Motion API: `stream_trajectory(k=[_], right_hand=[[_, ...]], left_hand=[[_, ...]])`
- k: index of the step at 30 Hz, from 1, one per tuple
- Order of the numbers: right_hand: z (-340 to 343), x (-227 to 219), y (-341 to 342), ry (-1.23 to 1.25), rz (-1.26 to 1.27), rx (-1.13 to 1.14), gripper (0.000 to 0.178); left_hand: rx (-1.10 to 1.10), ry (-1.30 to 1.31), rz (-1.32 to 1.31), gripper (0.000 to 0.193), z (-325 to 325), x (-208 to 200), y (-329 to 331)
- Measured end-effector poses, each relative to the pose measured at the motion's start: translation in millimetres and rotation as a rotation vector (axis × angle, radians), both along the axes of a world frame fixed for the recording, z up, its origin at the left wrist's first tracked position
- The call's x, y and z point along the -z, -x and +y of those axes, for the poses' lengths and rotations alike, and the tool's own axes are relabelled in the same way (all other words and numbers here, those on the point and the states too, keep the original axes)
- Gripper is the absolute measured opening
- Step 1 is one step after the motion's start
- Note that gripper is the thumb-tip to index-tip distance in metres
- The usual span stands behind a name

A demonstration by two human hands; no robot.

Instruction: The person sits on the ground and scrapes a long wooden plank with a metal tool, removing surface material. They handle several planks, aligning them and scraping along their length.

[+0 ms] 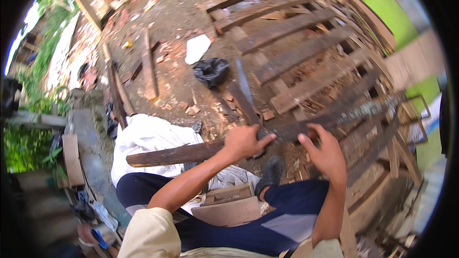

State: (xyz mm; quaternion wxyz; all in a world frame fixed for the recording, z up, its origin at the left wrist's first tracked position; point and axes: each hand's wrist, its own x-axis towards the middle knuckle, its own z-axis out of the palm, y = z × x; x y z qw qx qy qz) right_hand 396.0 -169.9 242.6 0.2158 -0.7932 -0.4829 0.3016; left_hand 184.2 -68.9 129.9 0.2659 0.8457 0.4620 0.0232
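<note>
Plank (178, 155), dark wood: lay crosswise before the person's knees, its left end over white sheeting (148, 136). Black plastic bag (210, 72): sat crumpled on the littered ground (179, 16), beyond the plank. Left hand (243, 142): rested on the plank, thumb spread from the fingers. Saw blade (244, 83): lay near the left edge of a slatted wooden frame (303, 53), which filled the ground's far right. Right hand (326, 155): was half-curled, thumb and fingers apart, beside the plank's near edge; contact could not be told.
</note>
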Motion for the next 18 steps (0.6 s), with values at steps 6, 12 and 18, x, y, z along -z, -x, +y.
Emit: stream_trajectory(k=[6,12,18], right_hand=[[17.5,5.2,5.0,0.444,-0.008,0.125,0.055],[4.6,84.8,-31.1,0.648,0.369,0.245,0.07],[9.7,99.3,30.6,0.393,1.002,0.78,0.073]], left_hand=[[0.006,0.138,-0.022,0.061,1.2,2.9,8.0],[-0.053,0.3,-0.046,0.059,10.3,8.1,3.0],[-0.084,0.396,-0.067,0.068,17.3,20.9,14.6]])
